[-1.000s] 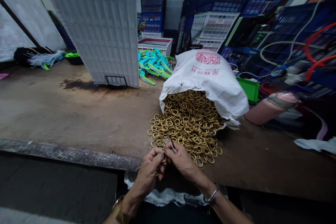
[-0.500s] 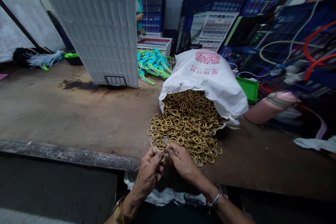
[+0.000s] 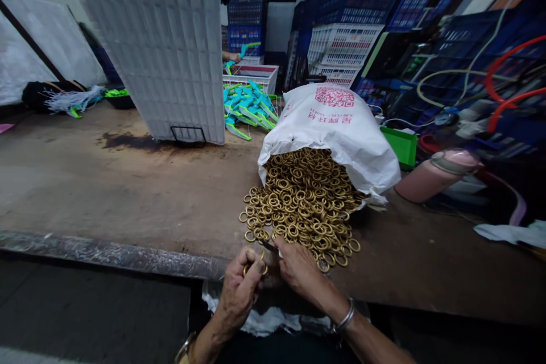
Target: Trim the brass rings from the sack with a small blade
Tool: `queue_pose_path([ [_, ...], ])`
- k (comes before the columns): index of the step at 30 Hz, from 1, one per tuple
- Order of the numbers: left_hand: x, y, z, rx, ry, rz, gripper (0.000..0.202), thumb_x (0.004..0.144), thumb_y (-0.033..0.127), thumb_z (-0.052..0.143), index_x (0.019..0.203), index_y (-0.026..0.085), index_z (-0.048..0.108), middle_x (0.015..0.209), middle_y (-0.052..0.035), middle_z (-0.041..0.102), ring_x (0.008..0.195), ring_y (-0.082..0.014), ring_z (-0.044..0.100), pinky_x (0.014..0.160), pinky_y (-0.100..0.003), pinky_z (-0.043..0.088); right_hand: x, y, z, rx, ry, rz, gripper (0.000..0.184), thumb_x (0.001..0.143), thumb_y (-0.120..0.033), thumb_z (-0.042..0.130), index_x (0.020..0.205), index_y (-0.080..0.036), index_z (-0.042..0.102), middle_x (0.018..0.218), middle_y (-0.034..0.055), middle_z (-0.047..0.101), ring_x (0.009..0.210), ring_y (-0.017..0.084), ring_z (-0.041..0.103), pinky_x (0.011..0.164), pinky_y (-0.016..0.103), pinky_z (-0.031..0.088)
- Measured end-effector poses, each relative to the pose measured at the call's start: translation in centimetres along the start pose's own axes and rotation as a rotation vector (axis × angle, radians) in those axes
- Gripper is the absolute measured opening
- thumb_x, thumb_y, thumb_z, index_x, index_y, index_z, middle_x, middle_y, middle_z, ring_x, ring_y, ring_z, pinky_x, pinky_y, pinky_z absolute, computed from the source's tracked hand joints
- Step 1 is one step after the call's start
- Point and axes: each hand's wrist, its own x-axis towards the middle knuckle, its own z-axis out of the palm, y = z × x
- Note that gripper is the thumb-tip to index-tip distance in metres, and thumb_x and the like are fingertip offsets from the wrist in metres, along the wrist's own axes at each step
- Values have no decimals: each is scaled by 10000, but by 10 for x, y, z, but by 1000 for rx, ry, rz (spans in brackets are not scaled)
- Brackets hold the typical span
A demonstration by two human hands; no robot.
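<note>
A heap of gold metal rings (image 3: 305,202) spills from an open white sack (image 3: 336,131) onto the worn brown table (image 3: 128,187). At the table's near edge my left hand (image 3: 241,290) is closed, pinching one gold ring (image 3: 251,267) between thumb and fingers. My right hand (image 3: 301,270) is closed on a thin dark tool (image 3: 268,246) whose tip points left toward that ring. Both hands sit just below the front of the ring heap and nearly touch each other.
A tall white ribbed panel (image 3: 166,40) stands at the back left. Teal and green plastic pieces (image 3: 249,105) lie behind the sack. Blue and white crates (image 3: 345,23) are stacked at the back. A pink bottle (image 3: 435,173) lies right of the sack. Another person's hand (image 3: 232,57) shows far behind.
Both my hands have drawn slightly down and toward me from the heap. The tool has swung from pointing up to pointing left toward the ring. The far person's hand has moved.
</note>
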Motion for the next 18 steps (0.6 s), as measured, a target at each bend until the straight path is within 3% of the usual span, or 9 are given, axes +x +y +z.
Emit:
queue_pose_path([
  [3,-13,-1,-6,-37,-106,-120,313,703,444,594,658,185,425,514,56,474,351,-23,330,332,-138,223,3,4,2,-35,50,54,277,670,-51,385,866,-192,520,667,17,611,584,137,528,519,244,210],
  [7,-26,-15,-16,-127,-153,-409,288,684,396,615,645,175,435,529,24,518,348,-29,345,300,-127,180,9,1,1,38,123,67,299,678,-37,379,891,-199,511,725,14,625,664,137,558,566,225,262],
  [11,-26,-32,-25,-208,-37,-616,216,661,304,644,660,146,496,556,-17,574,359,-44,420,293,-118,194,17,-3,6,29,151,10,331,693,-53,409,978,-199,492,811,26,631,721,144,568,606,224,286],
  [14,-20,-39,-25,-333,97,-715,158,689,241,624,678,109,537,551,-44,594,403,-74,512,335,-133,305,22,-9,12,-38,131,-28,292,708,-87,440,970,-205,490,820,27,622,739,154,565,616,233,283],
  [18,-11,-47,-20,-428,213,-758,115,728,160,568,643,98,521,513,-54,590,481,-142,605,411,-189,416,30,-17,17,-132,117,12,249,737,-105,442,955,-214,493,822,33,623,732,161,563,596,252,259],
])
